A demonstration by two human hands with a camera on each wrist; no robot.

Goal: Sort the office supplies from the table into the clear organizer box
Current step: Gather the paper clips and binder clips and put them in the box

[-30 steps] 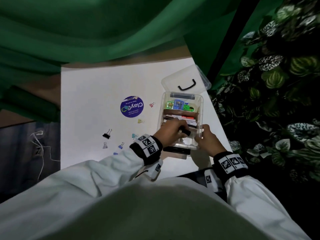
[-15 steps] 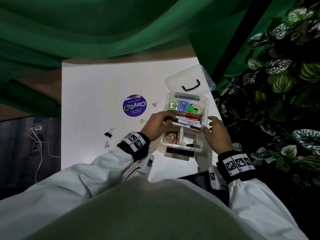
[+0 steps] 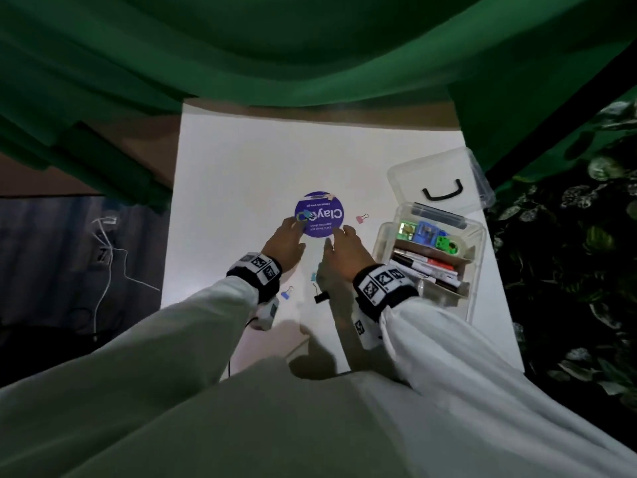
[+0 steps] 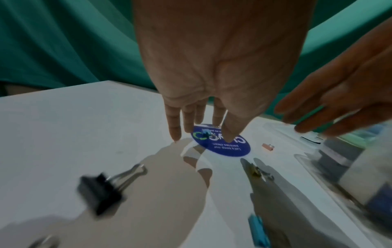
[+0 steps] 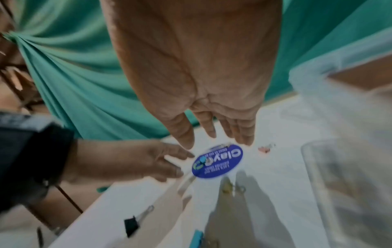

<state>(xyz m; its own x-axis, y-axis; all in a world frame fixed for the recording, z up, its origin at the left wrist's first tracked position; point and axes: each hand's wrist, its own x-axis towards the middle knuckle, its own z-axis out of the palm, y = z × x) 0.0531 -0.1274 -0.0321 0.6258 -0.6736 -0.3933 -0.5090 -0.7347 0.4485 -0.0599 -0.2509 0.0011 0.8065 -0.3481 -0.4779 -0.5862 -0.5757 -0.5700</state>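
Observation:
The clear organizer box (image 3: 477, 270) stands open at the table's right, with its lid (image 3: 441, 174) tipped back; it holds pens, small green and blue items and more. Both hands have left it. My left hand (image 3: 293, 225) reaches with straight fingers to the left edge of a round purple sticker (image 3: 322, 219), where a tiny teal clip (image 4: 206, 134) lies between its fingertips (image 4: 175, 136). My right hand (image 3: 339, 233) hovers open at the sticker's near right edge and holds nothing. In the right wrist view its fingers (image 5: 244, 139) spread above the sticker (image 5: 218, 162).
Loose binder clips lie on the white table (image 3: 241, 160): pink (image 3: 362, 218) right of the sticker, a blue one (image 3: 286, 293), a black one (image 3: 320, 297) and a teal one (image 3: 313, 276) near my wrists, a yellow one (image 4: 257, 172). Green cloth hangs behind, with plants at the right.
Both hands have left the organizer box and moved left and forward to the purple sticker. The left hand no longer holds anything inside the box.

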